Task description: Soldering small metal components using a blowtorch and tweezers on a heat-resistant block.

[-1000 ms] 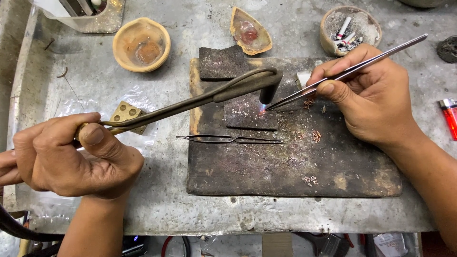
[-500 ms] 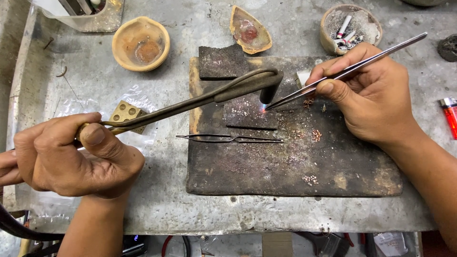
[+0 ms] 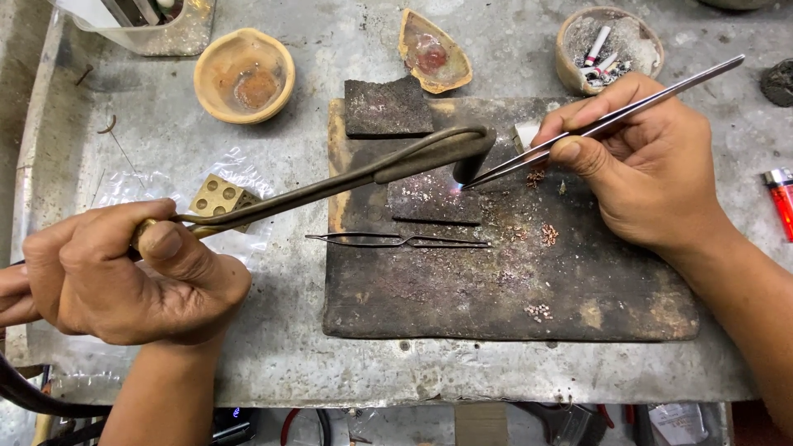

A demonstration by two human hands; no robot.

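Observation:
My left hand (image 3: 124, 272) grips the handle of a long curved metal torch (image 3: 372, 169), whose nozzle points down at a small dark slab (image 3: 434, 198) on a charred soldering board (image 3: 578, 289). A small blue flame (image 3: 457, 189) burns at the nozzle. Long steel tweezers (image 3: 611, 116) sit pinched in my right hand (image 3: 644, 165), their tips meeting the flame on the slab. A second, thin pair of tweezers (image 3: 396, 240) lies flat on the board just below the slab. Small clusters of tiny metal bits (image 3: 548, 235) lie scattered on the board.
A clay bowl (image 3: 244, 74) and a broken clay shard (image 3: 434, 54) sit at the back of the metal-topped bench. A round dish with small sticks (image 3: 607, 45) is back right. A brass dapping cube (image 3: 219, 196) lies left; a red lighter (image 3: 781, 194) lies right.

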